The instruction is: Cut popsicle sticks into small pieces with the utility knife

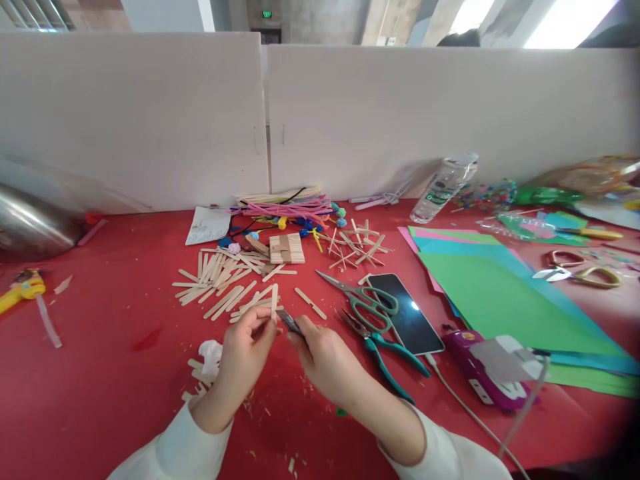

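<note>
Between the fingers of my left hand a wooden craft stick stands nearly upright. My right hand is closed around a utility knife, whose blade end is at the stick's right edge; whether it touches I cannot tell. Just beyond my hands lie loose craft sticks, with a single stick apart from them. A bundle of sticks is bound with a brown band. Small wood shavings are scattered on the red table below my hands.
Right of my hands lie scissors, pliers and a phone on a cable. Further right are coloured paper sheets and a purple power strip. Behind stand a water bottle and pipe cleaners. A yellow glue gun lies left.
</note>
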`<state>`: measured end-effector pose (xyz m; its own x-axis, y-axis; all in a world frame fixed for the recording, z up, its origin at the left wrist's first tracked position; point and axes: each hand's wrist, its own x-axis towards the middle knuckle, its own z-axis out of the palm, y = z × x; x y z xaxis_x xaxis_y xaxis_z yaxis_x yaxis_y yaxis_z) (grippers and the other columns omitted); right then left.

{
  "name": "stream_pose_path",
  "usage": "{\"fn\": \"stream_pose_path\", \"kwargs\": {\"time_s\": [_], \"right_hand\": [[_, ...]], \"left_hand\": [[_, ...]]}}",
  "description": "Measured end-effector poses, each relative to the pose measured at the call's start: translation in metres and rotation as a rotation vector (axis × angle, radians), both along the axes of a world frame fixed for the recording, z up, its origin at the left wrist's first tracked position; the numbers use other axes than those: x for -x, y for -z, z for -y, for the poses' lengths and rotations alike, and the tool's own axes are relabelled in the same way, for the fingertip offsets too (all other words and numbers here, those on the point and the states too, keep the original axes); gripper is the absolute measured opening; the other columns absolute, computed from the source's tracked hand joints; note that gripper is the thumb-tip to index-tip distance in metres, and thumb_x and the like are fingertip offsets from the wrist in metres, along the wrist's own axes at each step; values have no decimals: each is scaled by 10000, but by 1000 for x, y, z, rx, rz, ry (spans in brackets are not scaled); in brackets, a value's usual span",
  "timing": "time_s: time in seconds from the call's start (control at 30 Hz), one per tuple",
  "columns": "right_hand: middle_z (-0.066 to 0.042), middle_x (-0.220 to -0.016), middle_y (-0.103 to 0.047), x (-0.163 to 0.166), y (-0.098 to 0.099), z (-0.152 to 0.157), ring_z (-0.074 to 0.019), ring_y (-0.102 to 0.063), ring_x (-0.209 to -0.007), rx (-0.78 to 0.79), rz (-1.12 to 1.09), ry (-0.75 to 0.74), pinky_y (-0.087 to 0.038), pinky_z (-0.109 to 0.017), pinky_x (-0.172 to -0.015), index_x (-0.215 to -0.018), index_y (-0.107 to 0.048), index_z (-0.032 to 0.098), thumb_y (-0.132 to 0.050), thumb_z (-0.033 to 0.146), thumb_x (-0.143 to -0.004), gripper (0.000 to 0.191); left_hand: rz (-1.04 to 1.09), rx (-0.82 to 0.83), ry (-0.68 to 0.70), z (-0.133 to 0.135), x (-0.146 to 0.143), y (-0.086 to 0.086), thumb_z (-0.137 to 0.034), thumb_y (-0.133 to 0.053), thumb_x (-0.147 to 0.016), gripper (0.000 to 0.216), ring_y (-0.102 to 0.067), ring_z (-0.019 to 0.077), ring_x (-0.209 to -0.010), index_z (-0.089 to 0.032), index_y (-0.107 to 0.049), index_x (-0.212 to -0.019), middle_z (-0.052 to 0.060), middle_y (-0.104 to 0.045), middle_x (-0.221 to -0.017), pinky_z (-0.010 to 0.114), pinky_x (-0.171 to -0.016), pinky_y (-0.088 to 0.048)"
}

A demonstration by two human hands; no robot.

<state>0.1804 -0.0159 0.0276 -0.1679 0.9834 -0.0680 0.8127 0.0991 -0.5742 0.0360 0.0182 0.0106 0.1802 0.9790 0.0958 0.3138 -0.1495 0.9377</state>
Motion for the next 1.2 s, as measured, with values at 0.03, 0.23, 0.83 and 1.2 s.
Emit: {"fn": "stream_pose_path", "kwargs": {"time_s": [0.03,0.23,0.83,1.2], "right_hand": [[-76,-710,-643,0,0,0,-185,-612,-620,16,24,-1,-239,-237,-471,-877,-462,171,-379,166,-885,84],[-99,-712,-643,2,3,2,-189,-603,-608,63,73,10,-215,-247,-466,-894,-463,152,-384,165,-890,80],[1,-590,-547,-7,10,-6,-129,-523,-507,80,-221,39,-273,-218,-458,-758,-446,191,-417,195,-849,96],[-90,-733,-666,-2,9,-2,-194,-617,-623,63,32,20,-224,-246,-483,-876,-465,168,-378,184,-895,90]], "left_hand": [[-17,-5,6,0,0,0,-307,-506,-816,135,-654,165,-692,-191,-571,-835,25,-686,-747,245,-640,-484],[-159,-55,21,2,1,1,-325,-486,-827,168,-642,181,-665,-185,-581,-830,30,-671,-694,251,-595,-461],[51,104,24,-6,-2,1,-328,-541,-755,169,-482,109,-491,-164,-582,-763,-28,-545,-556,212,-487,-393],[30,99,7,-5,-2,1,-363,-523,-791,227,-513,129,-551,-158,-620,-767,-14,-550,-580,224,-546,-417]]}}
